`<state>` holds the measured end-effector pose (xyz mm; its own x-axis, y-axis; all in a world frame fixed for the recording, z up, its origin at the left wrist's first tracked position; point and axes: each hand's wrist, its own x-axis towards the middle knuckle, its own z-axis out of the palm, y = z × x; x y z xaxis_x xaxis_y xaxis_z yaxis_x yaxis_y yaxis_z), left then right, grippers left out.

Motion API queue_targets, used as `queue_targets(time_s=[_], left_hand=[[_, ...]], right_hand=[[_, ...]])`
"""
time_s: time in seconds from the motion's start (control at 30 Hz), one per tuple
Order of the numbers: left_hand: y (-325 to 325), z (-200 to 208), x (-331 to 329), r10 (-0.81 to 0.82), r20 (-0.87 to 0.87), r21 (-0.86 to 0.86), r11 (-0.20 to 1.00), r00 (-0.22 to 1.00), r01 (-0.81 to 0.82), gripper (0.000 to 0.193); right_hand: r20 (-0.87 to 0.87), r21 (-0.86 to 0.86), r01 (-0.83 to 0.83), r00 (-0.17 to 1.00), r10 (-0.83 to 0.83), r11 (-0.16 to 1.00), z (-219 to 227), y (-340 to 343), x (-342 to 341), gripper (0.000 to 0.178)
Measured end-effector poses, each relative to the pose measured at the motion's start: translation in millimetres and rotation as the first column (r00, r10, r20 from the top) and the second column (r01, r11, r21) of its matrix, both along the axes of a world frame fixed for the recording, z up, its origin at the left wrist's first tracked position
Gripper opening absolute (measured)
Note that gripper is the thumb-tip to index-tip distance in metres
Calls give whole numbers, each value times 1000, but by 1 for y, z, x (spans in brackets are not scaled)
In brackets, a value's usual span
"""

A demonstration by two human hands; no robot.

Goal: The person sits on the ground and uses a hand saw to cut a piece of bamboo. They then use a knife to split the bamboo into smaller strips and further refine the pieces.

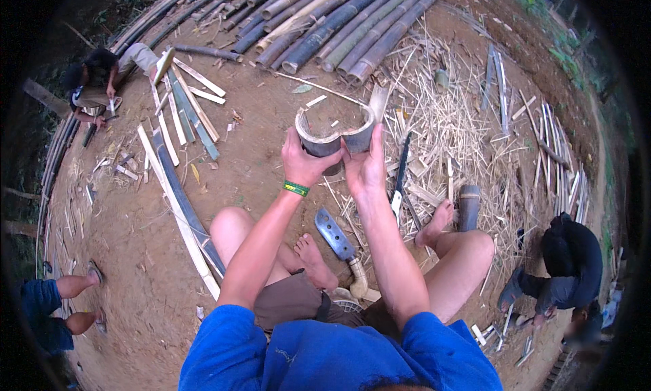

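Observation:
Both my hands hold a short, thick-walled section of split bamboo (320, 147) out in front of me, its curved walls spread with a gap on the far side. The walls meet at a notch between my hands; whether they are one piece or two I cannot tell. My left hand (305, 162), with a green wristband, wraps the left curve. Around the right curve (359, 140) closes my right hand (367, 166). Below them on the ground lies a broad-bladed chopping knife (335, 234) with holes in its blade. A hand saw (401, 171) with a pale handle lies beside my right forearm.
Long bamboo poles (359, 32) lie at the far side. Split strips (178, 208) lie left, and a pile of shavings (441, 113) spreads right. A bamboo tube (468, 208) stands by my right foot. One person (102, 79) crouches far left, another (569, 262) bends at right; legs (78, 286) show left.

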<state>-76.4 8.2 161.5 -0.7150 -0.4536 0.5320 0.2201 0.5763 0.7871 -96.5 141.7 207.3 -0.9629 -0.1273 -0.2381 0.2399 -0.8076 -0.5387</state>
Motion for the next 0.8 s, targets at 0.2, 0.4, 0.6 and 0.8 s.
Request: queue_targets(time_s=[0.2, 0.4, 0.6, 0.8], left_hand=[[-44, -3, 3, 2, 248, 430, 896, 969, -112, 77], [-73, 30, 48, -190, 35, 523, 840, 981, 144, 71], [-33, 116, 88, -702, -34, 465, 619, 711, 633, 83], [17, 122, 89, -850, -122, 683, 303, 513, 664, 91]], right_hand=[[-449, 490, 310, 891, -69, 815, 70, 13, 70, 47], [-545, 731, 293, 794, 269, 616, 114, 83, 51, 49], [-635, 662, 730, 429, 643, 167, 138, 90, -5, 54], [-625, 702, 624, 307, 718, 344, 121, 81, 3, 23]])
